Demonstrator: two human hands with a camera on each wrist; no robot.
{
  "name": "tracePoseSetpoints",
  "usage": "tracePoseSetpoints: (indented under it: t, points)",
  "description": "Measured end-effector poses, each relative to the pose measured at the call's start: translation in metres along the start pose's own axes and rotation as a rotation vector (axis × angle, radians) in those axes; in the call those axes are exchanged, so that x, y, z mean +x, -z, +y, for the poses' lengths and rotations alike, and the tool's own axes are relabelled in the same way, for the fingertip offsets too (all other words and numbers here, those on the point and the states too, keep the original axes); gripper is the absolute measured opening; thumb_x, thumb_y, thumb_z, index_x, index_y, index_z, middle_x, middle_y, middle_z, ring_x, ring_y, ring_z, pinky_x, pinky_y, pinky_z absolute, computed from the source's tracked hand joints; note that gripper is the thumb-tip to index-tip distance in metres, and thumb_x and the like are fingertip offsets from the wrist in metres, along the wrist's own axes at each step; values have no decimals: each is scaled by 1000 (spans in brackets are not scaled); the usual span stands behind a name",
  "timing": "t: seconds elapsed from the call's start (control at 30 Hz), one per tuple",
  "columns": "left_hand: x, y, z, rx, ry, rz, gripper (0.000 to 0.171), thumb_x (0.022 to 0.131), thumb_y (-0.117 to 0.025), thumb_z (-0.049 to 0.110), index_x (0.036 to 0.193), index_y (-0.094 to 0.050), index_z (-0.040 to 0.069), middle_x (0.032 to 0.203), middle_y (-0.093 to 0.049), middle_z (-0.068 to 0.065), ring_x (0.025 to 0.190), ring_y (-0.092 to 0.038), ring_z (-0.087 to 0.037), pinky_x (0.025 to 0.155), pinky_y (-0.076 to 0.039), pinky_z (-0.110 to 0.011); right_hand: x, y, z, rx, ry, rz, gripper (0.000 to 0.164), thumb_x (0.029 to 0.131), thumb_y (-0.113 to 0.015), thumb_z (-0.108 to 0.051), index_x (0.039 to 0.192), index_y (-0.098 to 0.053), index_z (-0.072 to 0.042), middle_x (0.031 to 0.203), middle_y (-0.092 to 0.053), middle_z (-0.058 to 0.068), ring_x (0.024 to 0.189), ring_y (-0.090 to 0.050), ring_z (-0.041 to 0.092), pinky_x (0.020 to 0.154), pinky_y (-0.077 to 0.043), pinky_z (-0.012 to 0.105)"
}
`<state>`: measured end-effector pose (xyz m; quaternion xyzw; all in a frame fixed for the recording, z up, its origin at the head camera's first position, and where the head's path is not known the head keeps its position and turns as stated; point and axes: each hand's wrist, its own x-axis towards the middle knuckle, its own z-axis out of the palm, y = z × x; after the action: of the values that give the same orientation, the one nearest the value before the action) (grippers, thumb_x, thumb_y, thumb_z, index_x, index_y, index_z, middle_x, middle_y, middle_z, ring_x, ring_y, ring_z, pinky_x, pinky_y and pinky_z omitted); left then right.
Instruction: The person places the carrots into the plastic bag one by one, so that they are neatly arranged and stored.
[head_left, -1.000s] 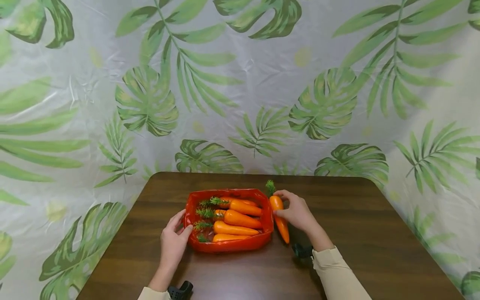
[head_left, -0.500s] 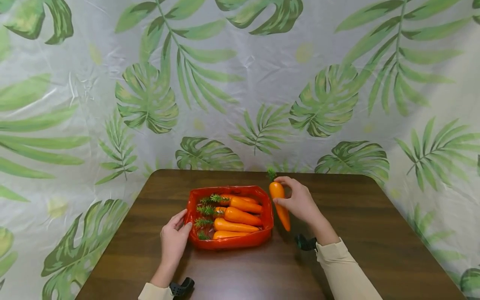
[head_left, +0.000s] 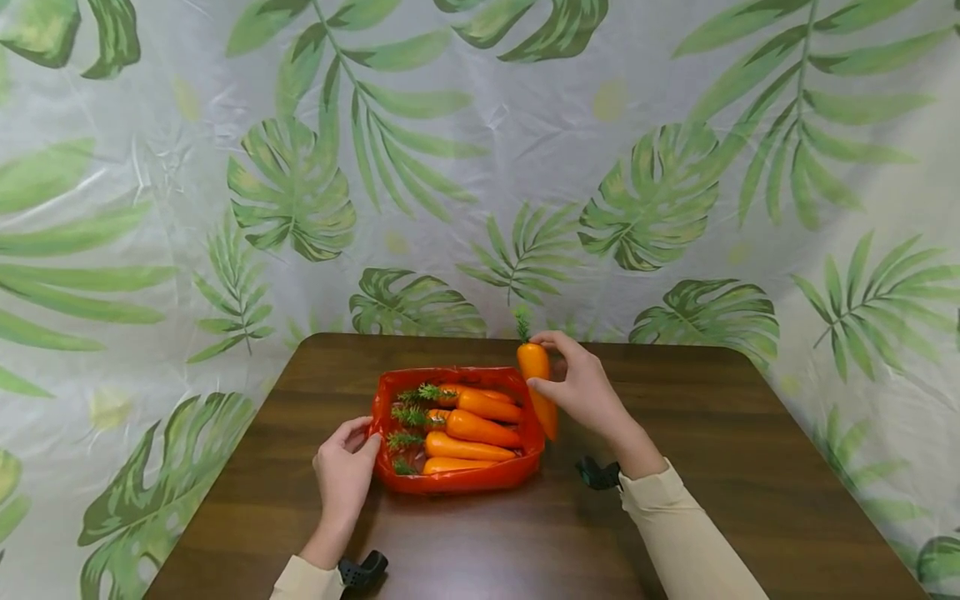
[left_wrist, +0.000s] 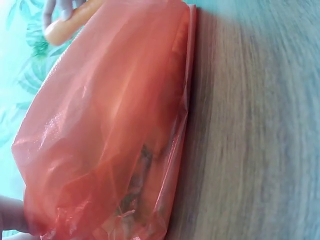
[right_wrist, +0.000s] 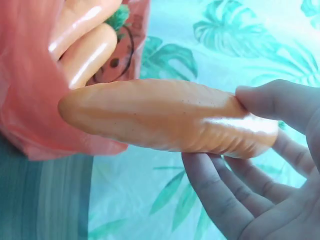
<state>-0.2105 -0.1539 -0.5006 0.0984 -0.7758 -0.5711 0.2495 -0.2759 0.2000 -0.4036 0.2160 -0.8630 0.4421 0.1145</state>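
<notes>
My right hand [head_left: 587,387] grips an orange carrot [head_left: 533,363] with a green leafy top, thumb on one side and fingers on the other. It holds the carrot raised and tilted at the right rim of a red plastic bag [head_left: 457,483]. In the right wrist view the carrot's tapered end [right_wrist: 80,110] overlaps the bag. Inside lie several more carrots [head_left: 483,427], side by side with their green tops to the left. My left hand [head_left: 345,471] pinches the bag's left edge between thumb and fingers; in the left wrist view only parts of its fingers [left_wrist: 12,215] show.
The bag stands open on a dark wooden table [head_left: 675,425] with rounded far corners. Behind the table hangs a pale sheet [head_left: 525,167] printed with green leaves. A black wrist device [head_left: 363,571] sits by the left sleeve, another black device [head_left: 598,473] by the right.
The right hand has lifted the carrot off the table beside the bag, then carried it up and left to the bag's right rim. The left hand stays at the left edge.
</notes>
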Motion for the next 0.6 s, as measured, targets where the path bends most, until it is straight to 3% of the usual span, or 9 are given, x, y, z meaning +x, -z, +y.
tracePoseSetpoints:
  t: [0.2,0.43,0.6]
  points:
    - [1,1,1,7,22,9,9,87,-78,9,94,-75,5,96,-75,-12,91,-74,-25,77,-58,-32,5,-8,-9,25,53,-1,57,84,-82,-14,131,-54,-30,128,-59,-2,95,-68,24,73,-60,40]
    - [3,3,1,-16,29,13,7,85,-79,7,87,-73,2,98,-75,-14,91,-74,-27,71,-55,-15,7,-25,-20,128,66,-90,55,85,-81,-13,130,-54,-29,131,-57,-1,99,-67,25,70,-61,38]
    - [3,4,2,-55,58,-9,9,85,-79,6,85,-71,1,103,-74,-14,95,-73,-28,75,-56,-21,7,-39,-20,160,114,-140,59,83,-82,-5,133,-55,-19,131,-58,6,102,-65,30,75,-60,44]
